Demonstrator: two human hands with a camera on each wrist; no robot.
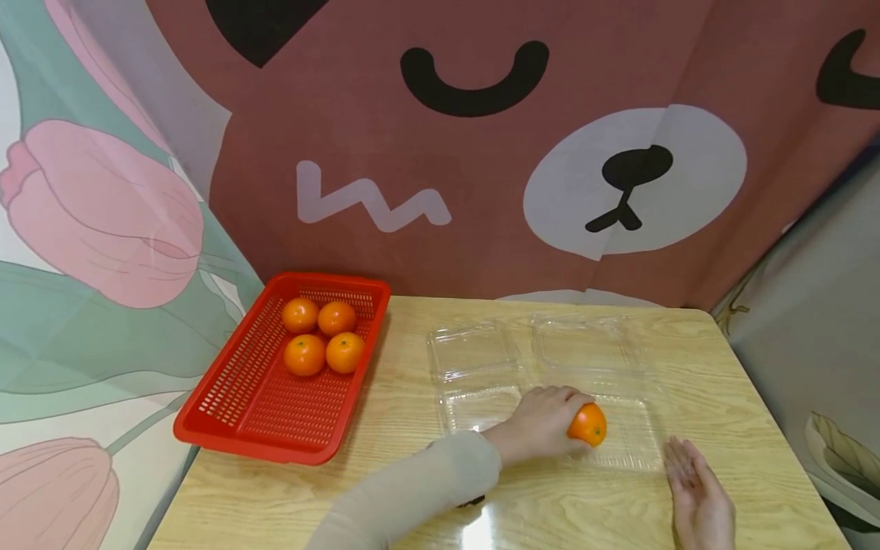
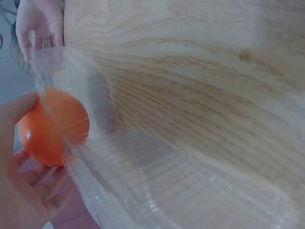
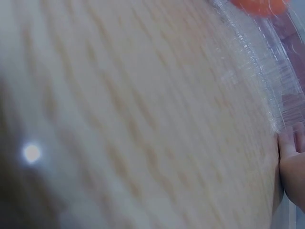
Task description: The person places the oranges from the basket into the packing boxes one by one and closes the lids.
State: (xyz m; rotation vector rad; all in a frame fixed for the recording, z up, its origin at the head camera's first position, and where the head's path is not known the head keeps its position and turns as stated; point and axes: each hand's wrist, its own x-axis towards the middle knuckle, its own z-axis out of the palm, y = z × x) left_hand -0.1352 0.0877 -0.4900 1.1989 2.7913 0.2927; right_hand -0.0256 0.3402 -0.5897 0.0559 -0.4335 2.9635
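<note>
My left hand [image 1: 543, 425] grips an orange [image 1: 588, 425], fingers on its far side. It is over the near half of the right-hand clear plastic container [image 1: 635, 439], whose lid half [image 1: 584, 347] lies folded open behind. In the left wrist view the thumb and fingers hold the orange [image 2: 57, 126], partly behind the clear container wall [image 2: 95, 176]. My right hand [image 1: 703, 493] is by the container's near right corner, fingers extended. The right wrist view shows those fingers at the container's edge [image 3: 267, 90]; whether they press on it I cannot tell.
A red plastic basket [image 1: 257, 441] with several oranges [image 1: 305, 355] stands at the table's left. A second open clear container [image 1: 474, 353] lies left of the first, partly behind my left forearm. A printed cloth [image 1: 481, 183] hangs behind the wooden table [image 1: 406, 359].
</note>
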